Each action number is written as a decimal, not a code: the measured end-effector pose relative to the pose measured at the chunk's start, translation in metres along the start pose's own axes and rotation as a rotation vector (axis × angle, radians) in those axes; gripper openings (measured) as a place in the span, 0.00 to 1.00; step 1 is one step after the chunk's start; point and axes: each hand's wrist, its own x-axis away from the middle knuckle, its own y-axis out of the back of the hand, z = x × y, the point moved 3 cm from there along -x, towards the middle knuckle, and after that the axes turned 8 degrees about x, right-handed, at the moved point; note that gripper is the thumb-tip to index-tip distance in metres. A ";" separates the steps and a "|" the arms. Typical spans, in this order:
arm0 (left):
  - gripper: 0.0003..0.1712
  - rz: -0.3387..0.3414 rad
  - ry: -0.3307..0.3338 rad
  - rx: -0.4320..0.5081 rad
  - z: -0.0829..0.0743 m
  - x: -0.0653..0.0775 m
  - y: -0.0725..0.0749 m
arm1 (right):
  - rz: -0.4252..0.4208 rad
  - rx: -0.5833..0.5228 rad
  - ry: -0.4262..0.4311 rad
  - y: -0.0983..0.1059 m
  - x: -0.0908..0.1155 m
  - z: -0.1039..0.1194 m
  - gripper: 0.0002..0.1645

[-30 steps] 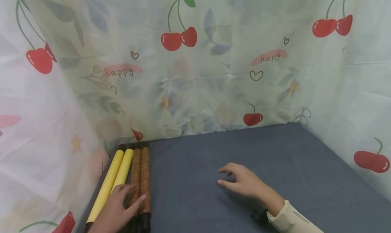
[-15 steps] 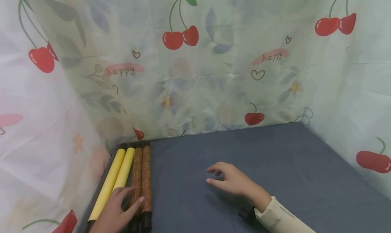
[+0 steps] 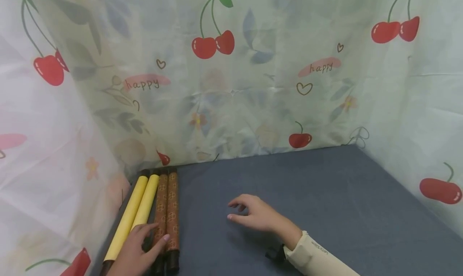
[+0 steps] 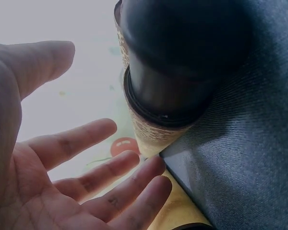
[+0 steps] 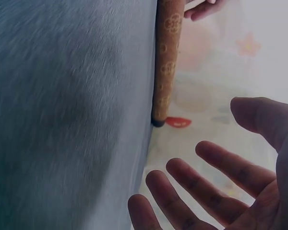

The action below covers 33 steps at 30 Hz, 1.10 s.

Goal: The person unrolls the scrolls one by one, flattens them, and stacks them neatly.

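Note:
Two yellow rolls [image 3: 129,215] and two brown patterned rolls [image 3: 173,211] with dark rod ends, looking like rolled scrolls, lie side by side at the table's left edge. My left hand [image 3: 135,250] hovers over their near part, thumb over the brown pair. In the left wrist view its fingers [image 4: 93,139] are spread, with a dark rod end [image 4: 168,91] beside them and nothing in the palm. To the right of the rolls, above the table, my right hand [image 3: 258,215] has fingers loosely bent and holds nothing. The right wrist view shows a brown roll [image 5: 168,62] beyond its fingertips.
A dark grey-blue cloth [image 3: 307,183] covers the table. Pale curtains printed with cherries [image 3: 213,45] and "happy" labels enclose it at the back and both sides. A black strap-like piece [image 3: 276,254] sits at my right wrist, below a cream sleeve [image 3: 314,256].
My right hand has moved left across the table, closer to the rolls. My left hand stays almost in place over them, and the rolls have not moved.

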 end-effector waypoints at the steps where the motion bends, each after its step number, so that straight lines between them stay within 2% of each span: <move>1: 0.44 -0.001 -0.003 0.003 0.000 0.000 0.000 | 0.005 -0.002 0.004 -0.002 -0.002 0.001 0.28; 17: 0.41 -0.005 -0.026 0.034 -0.002 0.001 -0.002 | 0.096 0.002 0.033 -0.032 -0.027 0.024 0.29; 29: 0.41 -0.014 -0.014 0.036 0.001 0.003 -0.005 | 0.111 0.008 0.044 -0.062 -0.050 0.040 0.26; 33: 0.36 -0.002 -0.028 0.057 0.003 0.002 -0.004 | 0.115 0.025 0.078 -0.072 -0.056 0.049 0.26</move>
